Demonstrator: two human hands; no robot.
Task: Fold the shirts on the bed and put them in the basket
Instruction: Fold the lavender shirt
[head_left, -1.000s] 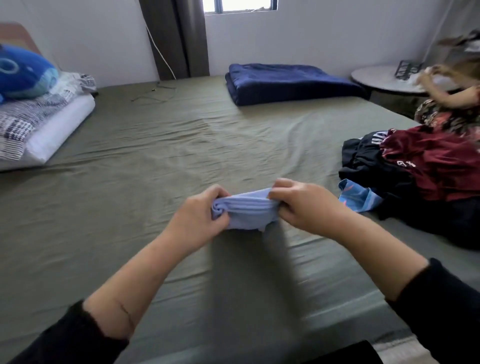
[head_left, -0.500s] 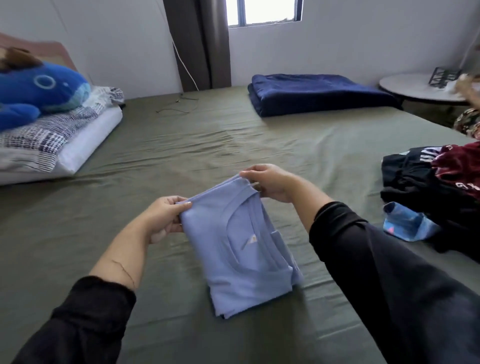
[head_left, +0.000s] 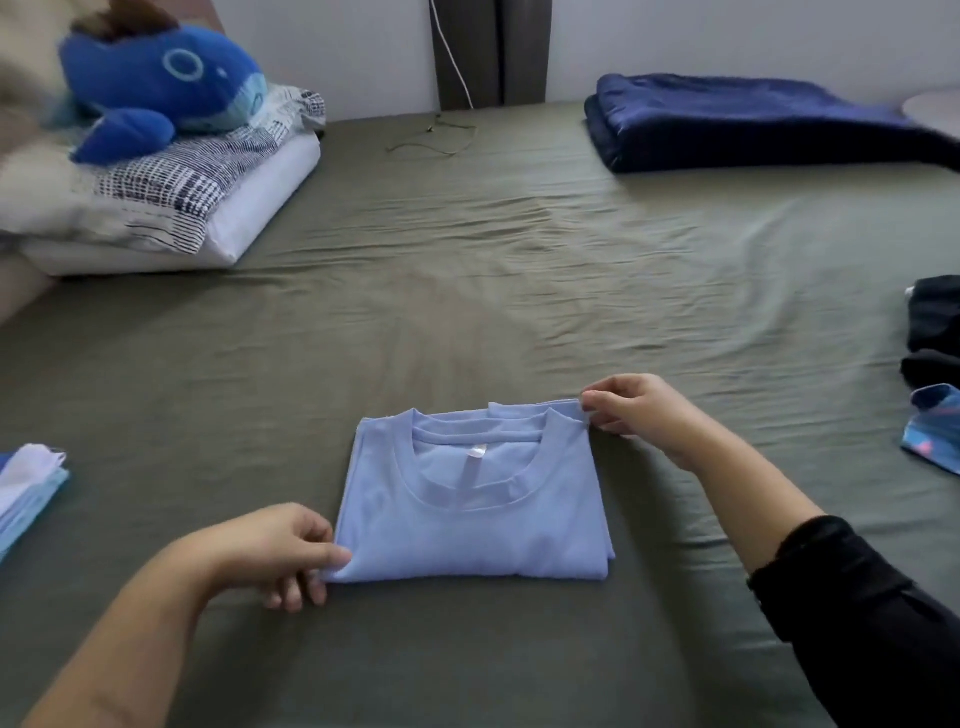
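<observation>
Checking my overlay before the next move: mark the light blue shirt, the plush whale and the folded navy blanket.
Light blue shirt (head_left: 470, 535), head view, front panel below the collar.
Plush whale (head_left: 171, 78), head view, body beside the eye.
Navy blanket (head_left: 737, 122), head view, top layer.

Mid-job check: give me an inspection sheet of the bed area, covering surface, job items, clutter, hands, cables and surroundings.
Surface: olive bed sheet, wrinkled.
Job's things: light blue shirt folded flat, collar up; dark clothes pile at right edge; folded stack at left edge; basket not seen.
Clutter: blue plush on pillows; navy blanket, folded.
Hands: left hand pinches the shirt's near left corner; right hand pinches its far right corner.
Cables: white cord down the wall; thin wire on the sheet.
Surroundings: white wall, dark curtain.
</observation>
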